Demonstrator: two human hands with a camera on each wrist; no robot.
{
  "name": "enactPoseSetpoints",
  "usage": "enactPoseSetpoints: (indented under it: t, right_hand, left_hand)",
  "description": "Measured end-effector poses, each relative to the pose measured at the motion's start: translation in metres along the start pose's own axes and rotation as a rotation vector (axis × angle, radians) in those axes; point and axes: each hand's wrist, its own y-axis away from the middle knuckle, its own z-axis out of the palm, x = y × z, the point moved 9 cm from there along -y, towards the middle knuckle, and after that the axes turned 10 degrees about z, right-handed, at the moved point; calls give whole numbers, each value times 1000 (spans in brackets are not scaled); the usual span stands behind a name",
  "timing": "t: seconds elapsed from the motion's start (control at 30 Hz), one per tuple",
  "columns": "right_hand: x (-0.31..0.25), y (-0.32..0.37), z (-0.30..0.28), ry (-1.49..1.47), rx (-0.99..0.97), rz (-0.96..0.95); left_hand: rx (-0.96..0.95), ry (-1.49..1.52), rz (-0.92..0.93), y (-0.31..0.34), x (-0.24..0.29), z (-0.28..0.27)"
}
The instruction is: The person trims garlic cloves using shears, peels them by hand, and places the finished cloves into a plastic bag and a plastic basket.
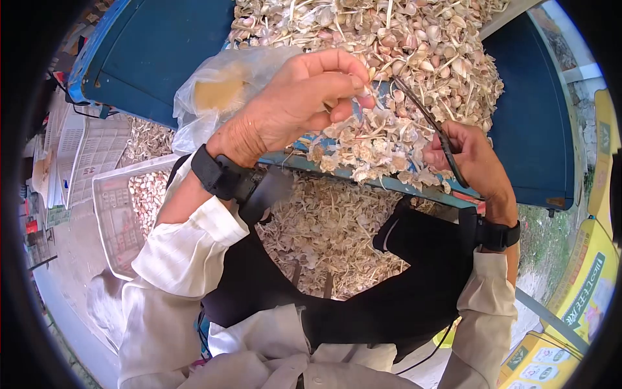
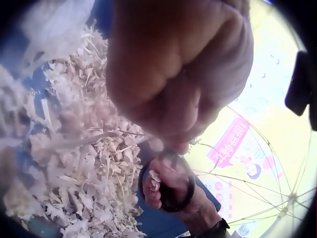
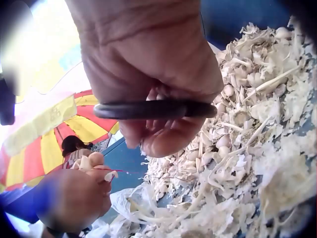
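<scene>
My left hand point(image 1: 295, 107) is raised over the near edge of the heap, thumb and fingertips pinching a pale garlic clove point(image 3: 95, 159) with scraps of skin on it. To its right, my right hand point(image 1: 478, 159) grips a pair of scissors point(image 1: 433, 120) by the black handles. The scissors' dark length points up and left toward the left fingertips. In the left wrist view a black handle loop point(image 2: 191, 191) stands around the right hand's fingers. Below and beyond both hands spreads a heap of garlic point(image 1: 447, 71), with loose cloves, dry stems and papery skins.
The heap lies on a blue table point(image 1: 152, 55). A clear plastic bag point(image 1: 194, 110) sits left of the left hand. At lower left stands a white crate point(image 1: 107, 217) holding cloves. Skins point(image 1: 337, 227) cover the ground between the knees. Yellow boxes point(image 1: 586, 292) stand at right.
</scene>
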Motion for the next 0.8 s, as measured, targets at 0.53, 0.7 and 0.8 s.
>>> enactPoseSetpoints:
  t: [0.53, 0.7, 0.8]
  right_hand:
    - [-25, -65, -1, 124, 372, -305]
    - [-55, -19, 12, -205, 192, -358]
    - [-60, -5, 22, -260, 230, -380]
  left_hand:
    - [244, 18, -156, 2, -50, -2]
    - [162, -133, -143, -8, -62, 21]
    - [134, -30, -101, -9, -63, 27]
